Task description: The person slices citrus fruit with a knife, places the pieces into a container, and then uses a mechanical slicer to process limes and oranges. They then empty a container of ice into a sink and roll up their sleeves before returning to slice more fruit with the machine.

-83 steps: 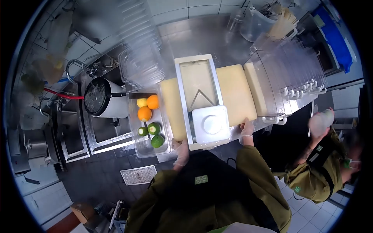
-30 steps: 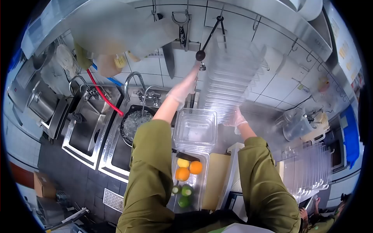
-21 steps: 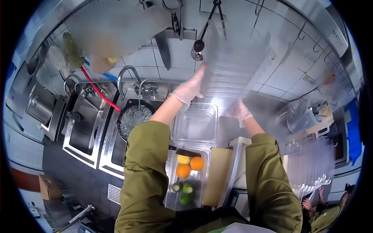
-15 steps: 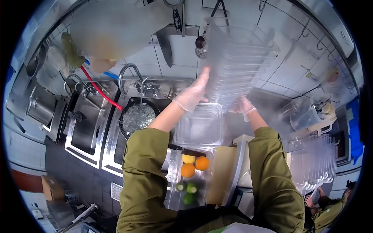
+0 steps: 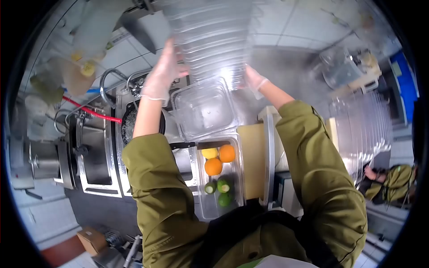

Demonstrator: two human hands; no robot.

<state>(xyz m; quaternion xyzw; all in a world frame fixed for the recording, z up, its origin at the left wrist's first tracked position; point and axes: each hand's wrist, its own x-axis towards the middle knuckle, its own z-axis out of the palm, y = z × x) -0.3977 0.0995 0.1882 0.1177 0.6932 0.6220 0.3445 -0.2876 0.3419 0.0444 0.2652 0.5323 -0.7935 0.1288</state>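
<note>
A tall stack of clear plastic containers (image 5: 212,42) rises at the top of the view, held between my two gloved hands. My left hand (image 5: 163,76) presses its left side with the fingers stretched upward. At the lower right of the stack, my right hand (image 5: 254,81) is closed against the side; its fingertips are partly hidden. Just in front of the stack's base lies a single clear container (image 5: 205,109). Nearer to me, a clear tray (image 5: 239,178) holds oranges (image 5: 213,167), a yellow fruit (image 5: 209,153) and green limes (image 5: 224,199). A knife (image 5: 183,145) rests across its far end.
Left are metal sinks (image 5: 96,165), a tap (image 5: 107,87) and a red hose (image 5: 91,110). A yellowish board (image 5: 251,161) lies right of the tray. More clear containers (image 5: 362,129) stand farther right, with another person (image 5: 393,183) beyond.
My view has swung round, so most things appear shifted left. The stack, still between both hands, now stands more upright in view and its base sits closer behind the single container.
</note>
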